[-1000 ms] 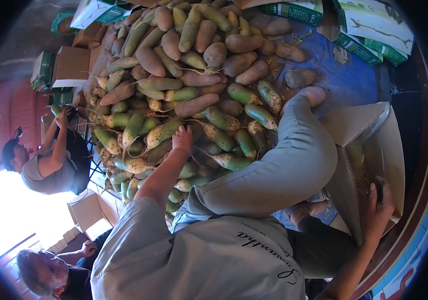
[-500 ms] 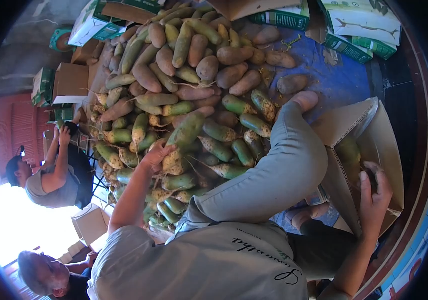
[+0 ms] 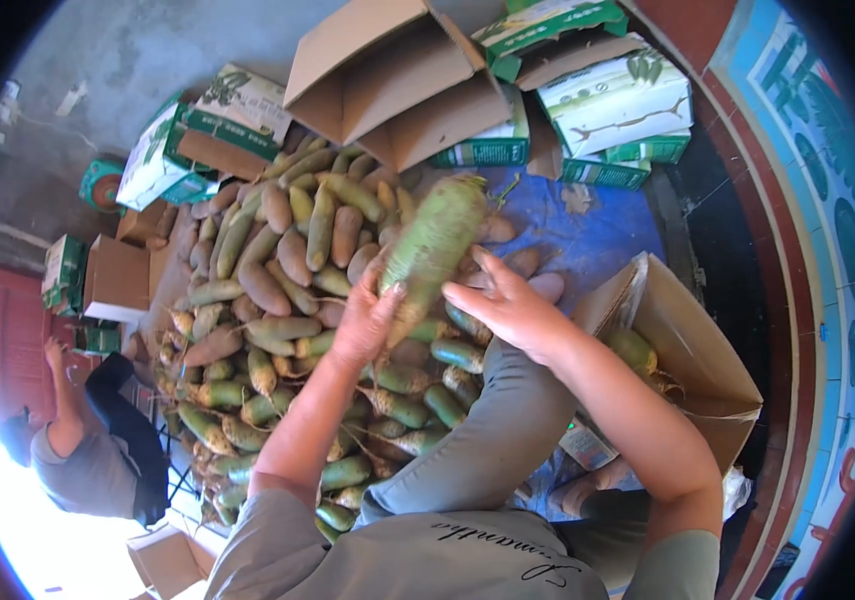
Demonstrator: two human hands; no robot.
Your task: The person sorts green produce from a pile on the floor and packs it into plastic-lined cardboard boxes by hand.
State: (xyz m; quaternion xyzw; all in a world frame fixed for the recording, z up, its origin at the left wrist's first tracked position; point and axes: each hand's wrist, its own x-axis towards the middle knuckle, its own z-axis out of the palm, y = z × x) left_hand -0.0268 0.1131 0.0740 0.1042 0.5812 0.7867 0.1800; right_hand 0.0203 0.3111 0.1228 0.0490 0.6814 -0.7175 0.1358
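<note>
A large green radish (image 3: pixel 438 235) is raised in front of me above the heap, its pale tapered end down. My left hand (image 3: pixel 373 310) is closed around its lower left side. Close by its right side is my right hand (image 3: pixel 513 305), fingers spread; whether they touch the radish I cannot make out. Below lies a big pile of green radishes (image 3: pixel 398 410), with brownish-skinned ones (image 3: pixel 268 290) further back. To my right stands an open cardboard carton (image 3: pixel 693 320) with another green radish (image 3: pixel 633 350) inside.
Cartons (image 3: pixel 393 85) and green-and-white boxes (image 3: pixel 613 95) line the back. A blue sheet (image 3: pixel 618 220) lies under the pile. My bent knee (image 3: pixel 518 385) sits between pile and carton. Another person (image 3: pixel 93 455) works at the left. A small device (image 3: pixel 588 445) lies near my foot.
My right hand has come out of the carton to beside the raised radish. My left hand has lifted the radish forward and rightward. The view has shifted.
</note>
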